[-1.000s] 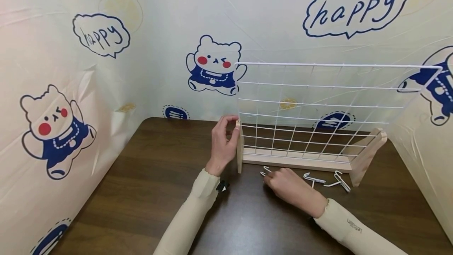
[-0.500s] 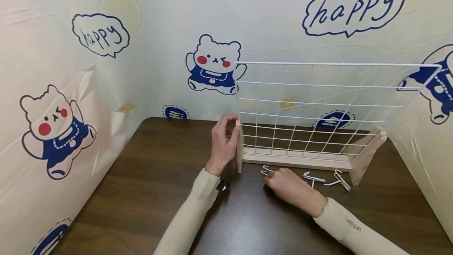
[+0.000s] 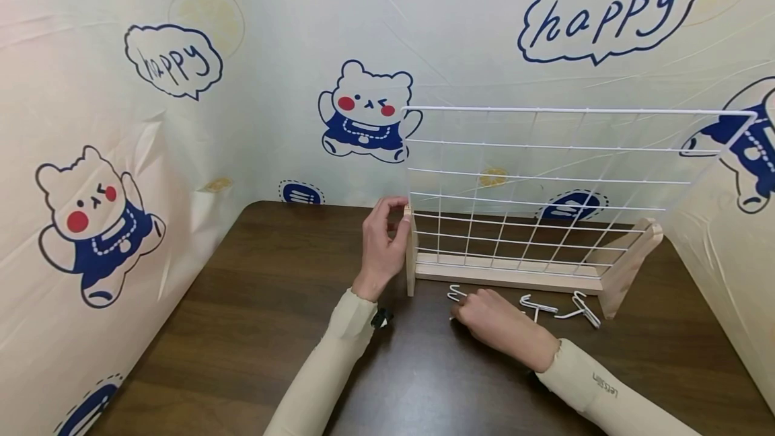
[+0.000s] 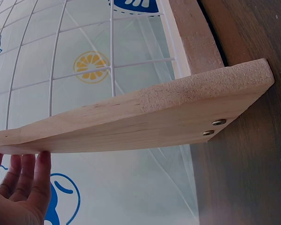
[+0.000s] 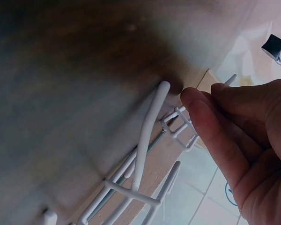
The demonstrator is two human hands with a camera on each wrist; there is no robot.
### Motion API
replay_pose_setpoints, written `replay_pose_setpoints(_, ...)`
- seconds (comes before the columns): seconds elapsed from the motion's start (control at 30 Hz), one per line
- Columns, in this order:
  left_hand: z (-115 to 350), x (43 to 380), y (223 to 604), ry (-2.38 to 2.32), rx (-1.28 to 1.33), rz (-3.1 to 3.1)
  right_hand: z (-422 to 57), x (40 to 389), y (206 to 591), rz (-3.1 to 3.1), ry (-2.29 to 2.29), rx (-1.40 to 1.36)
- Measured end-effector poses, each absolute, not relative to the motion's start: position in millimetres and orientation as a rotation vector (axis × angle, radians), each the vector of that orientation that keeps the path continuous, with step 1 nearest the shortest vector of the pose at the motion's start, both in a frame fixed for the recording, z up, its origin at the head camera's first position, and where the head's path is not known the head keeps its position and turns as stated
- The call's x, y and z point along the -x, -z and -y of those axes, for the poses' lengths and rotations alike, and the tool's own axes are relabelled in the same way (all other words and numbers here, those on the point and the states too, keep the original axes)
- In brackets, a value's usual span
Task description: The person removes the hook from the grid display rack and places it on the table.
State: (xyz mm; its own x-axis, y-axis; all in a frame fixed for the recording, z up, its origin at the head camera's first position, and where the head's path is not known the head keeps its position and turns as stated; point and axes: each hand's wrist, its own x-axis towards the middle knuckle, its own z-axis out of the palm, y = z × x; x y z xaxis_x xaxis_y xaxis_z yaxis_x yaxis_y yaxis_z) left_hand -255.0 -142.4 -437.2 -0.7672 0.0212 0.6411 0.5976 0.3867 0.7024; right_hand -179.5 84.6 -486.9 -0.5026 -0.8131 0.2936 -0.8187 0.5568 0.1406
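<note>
A white wire grid rack (image 3: 502, 180) stands on a wooden base with wooden side panels. My left hand (image 3: 384, 241) is at the upper end of the left side panel (image 4: 131, 122); in the left wrist view its fingertips touch the panel's outer face, and the thumb is out of sight there. Just in front of the base, my right hand (image 3: 499, 318) pinches a white wire hook (image 5: 178, 125) between thumb and index finger, low over the table. The hook's double prongs (image 3: 455, 293) stick out beyond the fingers; the rest is partly hidden by the hand.
Two more white wire hooks lie on the dark wooden table (image 3: 242, 328) to the right of the right hand: one in the middle (image 3: 539, 305), another (image 3: 579, 311) near the right side panel (image 3: 630, 268). A printed curtain (image 3: 272, 86) hangs around the table.
The hook in my right hand has turned slightly between the fingers, its prongs shifting a little. My left hand stays on the side panel, and the rack has not moved.
</note>
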Motion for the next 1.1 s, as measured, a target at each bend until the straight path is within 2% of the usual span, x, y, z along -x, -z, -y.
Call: replay_pose_setpoints(1.1,141.9,255.2,438.2,1.398,0.527,2.095,-83.1,178.4,486.0,2.431,0.051,-1.348)
